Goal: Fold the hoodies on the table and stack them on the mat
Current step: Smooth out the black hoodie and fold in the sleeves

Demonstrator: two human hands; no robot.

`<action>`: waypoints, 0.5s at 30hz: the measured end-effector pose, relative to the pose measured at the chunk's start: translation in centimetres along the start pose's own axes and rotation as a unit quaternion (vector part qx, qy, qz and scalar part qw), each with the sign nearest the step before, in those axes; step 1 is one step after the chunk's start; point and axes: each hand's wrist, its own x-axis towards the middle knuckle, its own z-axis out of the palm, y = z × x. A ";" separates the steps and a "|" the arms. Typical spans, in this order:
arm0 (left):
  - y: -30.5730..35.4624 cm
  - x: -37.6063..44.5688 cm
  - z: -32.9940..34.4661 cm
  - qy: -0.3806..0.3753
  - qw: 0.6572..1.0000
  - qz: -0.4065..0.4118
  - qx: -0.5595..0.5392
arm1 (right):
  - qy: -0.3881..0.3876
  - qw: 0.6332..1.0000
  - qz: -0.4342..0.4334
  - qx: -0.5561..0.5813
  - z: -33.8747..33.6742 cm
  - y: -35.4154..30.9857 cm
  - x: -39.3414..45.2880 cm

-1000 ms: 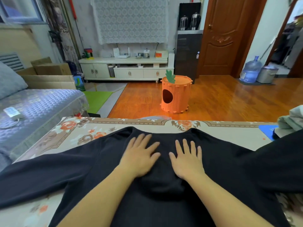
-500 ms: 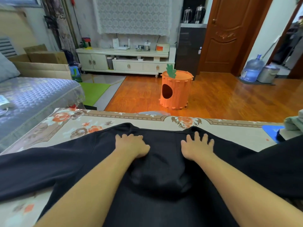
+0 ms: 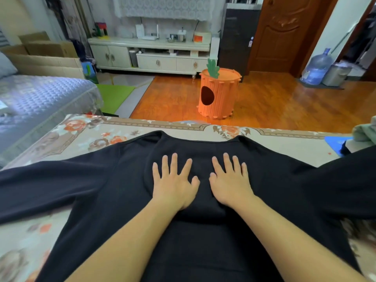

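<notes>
Floral cloth covers the tabletop (image 3: 67, 137), and a black hoodie (image 3: 122, 190) lies spread flat across it, collar toward the far edge, sleeves running out left and right, so its long axis crosses in front of the person. Both hands press its chest side by side: left hand (image 3: 173, 184) and right hand (image 3: 230, 182), fingers (image 3: 174, 161) straight and splayed, gripping nothing. Each sleeve lies outward from the hand on its own side, so either could reach its sleeve first. A blue mat (image 3: 335, 142) shows at the far right edge, well apart from the hands.
</notes>
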 end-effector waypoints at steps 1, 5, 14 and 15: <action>0.1 0.0 -0.1 -0.011 1.000 -0.004 0.000 | -0.029 0.999 0.011 0.008 -1.2 -0.7 -0.1; -0.2 -1.5 -0.8 0.005 0.999 0.036 0.004 | 0.078 0.992 -0.052 0.079 -3.3 -4.8 -2.7; -14.1 -15.1 -1.5 -0.022 0.998 -0.026 -0.046 | -0.006 0.998 -0.058 0.018 0.8 -4.1 -4.5; -15.8 -16.6 -1.9 0.019 0.995 -0.050 -0.085 | -0.013 0.999 -0.049 0.010 0.8 -4.3 -4.6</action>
